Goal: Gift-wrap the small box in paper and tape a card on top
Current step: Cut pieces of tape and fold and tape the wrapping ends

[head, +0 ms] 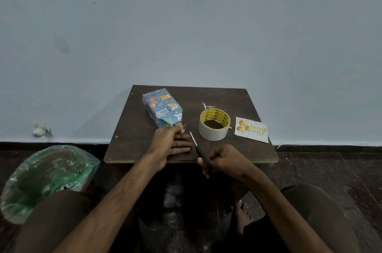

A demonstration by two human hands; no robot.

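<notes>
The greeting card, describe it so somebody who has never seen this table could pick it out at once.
Look at the dark wooden table against the pale wall, then go to its right edge, just past the tape roll. The card lies flat there: the only white rectangle, printed with orange ornaments and gold script, unlike the blue animal-print wrapped box.

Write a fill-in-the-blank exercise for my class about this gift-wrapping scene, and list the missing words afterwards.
1. The right hand grips a pair of black-handled ____.
2. The box wrapped in blue animal-print paper lies to the ____ of the roll of clear tape with a yellow core.
3. The white greeting card with golden ornaments lies flat on the brown wooden ____, not on the box.

Missing words: scissors; left; table.
</notes>
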